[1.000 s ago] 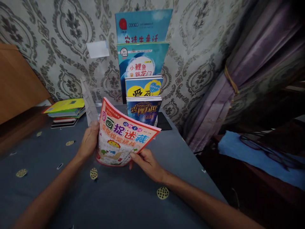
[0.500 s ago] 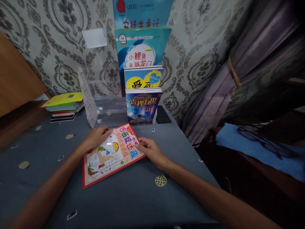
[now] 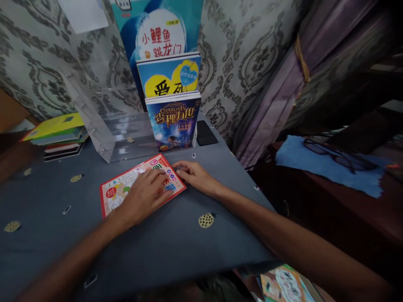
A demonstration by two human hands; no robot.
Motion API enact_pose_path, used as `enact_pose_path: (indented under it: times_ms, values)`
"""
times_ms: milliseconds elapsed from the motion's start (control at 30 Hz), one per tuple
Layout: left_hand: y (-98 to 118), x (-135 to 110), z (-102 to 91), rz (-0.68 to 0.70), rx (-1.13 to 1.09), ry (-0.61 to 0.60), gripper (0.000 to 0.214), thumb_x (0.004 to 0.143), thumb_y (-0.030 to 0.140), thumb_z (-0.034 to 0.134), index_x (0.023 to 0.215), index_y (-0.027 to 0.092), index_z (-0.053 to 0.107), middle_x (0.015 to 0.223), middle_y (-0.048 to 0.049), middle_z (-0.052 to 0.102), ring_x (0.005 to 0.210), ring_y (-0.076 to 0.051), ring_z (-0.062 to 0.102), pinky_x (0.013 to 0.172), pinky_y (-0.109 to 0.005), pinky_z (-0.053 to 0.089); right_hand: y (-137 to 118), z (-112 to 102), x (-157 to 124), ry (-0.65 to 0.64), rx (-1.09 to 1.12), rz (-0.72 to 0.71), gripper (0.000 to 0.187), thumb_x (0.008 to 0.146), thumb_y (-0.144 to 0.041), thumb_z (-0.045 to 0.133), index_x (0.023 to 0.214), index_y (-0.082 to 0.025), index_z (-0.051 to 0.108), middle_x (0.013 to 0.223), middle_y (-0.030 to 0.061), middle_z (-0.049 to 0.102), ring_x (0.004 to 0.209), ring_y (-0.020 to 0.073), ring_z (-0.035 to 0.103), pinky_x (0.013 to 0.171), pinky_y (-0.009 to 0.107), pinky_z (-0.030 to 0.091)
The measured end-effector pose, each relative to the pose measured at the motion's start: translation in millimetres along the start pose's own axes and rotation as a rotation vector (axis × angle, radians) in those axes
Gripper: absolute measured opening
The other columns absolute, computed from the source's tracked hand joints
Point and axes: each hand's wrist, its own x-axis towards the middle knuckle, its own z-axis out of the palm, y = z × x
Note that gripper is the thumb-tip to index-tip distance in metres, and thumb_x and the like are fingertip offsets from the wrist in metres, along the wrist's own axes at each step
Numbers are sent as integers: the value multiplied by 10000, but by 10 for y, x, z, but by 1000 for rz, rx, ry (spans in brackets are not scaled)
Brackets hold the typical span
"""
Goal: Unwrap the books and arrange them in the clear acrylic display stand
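Note:
A red-bordered picture book [image 3: 118, 184] with a colourful cover lies on the cloth-covered table, tilted in my view. My left hand [image 3: 146, 195] rests palm down across its cover, fingers stretched out and slightly spread, hiding much of the title. At the book's right edge is my right hand [image 3: 195, 176], its fingers loosely bent and apart, with the fingertips close to or touching the edge. Behind the book stands a clear acrylic rack [image 3: 94, 130]. Its right column holds a dark blue book [image 3: 173, 126], a blue and yellow book [image 3: 170, 75] and a teal book [image 3: 160, 33], one behind another.
A pile of books [image 3: 59, 130] lies left of the rack. A dark flat phone-like object [image 3: 206, 133] lies right of it. Farther right are glasses [image 3: 333, 155] on a blue cloth [image 3: 292, 161] and a tied purple curtain [image 3: 277, 92]. More books [image 3: 283, 285] show below the table's front edge.
My left hand has slid from the book's far edge onto its cover. My right hand has loosened from the right edge. The view has tilted down and turned right.

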Motion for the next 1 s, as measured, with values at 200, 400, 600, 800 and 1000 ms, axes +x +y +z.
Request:
enact_pose_path:
  times_ms: [200,400,600,800,1000]
  values:
    - [212,-58,107,29,159,-8,354,977,394,528,1224,147,590,1234,-154,659,1140,-303,604,944,-472,515,-38,-24,-22,58,-31,35,201,878,-140,527,1017,-139,672,686,-13,642,573,112,603,529,210,485]
    - [208,-59,92,29,140,19,269,993,330,496,1128,149,641,1096,-116,716,977,-269,652,838,-444,558,-44,-60,-13,0,-73,26,174,900,-144,497,954,-120,662,606,-25,620,476,99,606,493,203,496]
    - [221,-36,95,-23,-43,65,212,981,313,532,1041,189,692,1042,-79,722,942,-235,652,805,-410,562,-57,-126,-18,-10,-183,-55,185,911,-159,496,945,-117,673,603,-27,599,474,91,584,462,189,451]
    - [237,-23,113,-4,-45,97,234,983,277,511,1040,173,713,998,-90,730,905,-238,653,783,-426,565,-120,-182,-37,34,-309,-154,191,914,-172,516,926,-122,699,641,-11,644,524,89,572,553,219,410]
    - [237,-20,106,39,-4,114,252,988,244,488,1047,165,720,999,-89,739,894,-232,664,787,-421,575,-153,-207,-47,-12,-271,-212,206,920,-207,519,943,-128,708,660,-5,674,562,93,579,583,223,409]
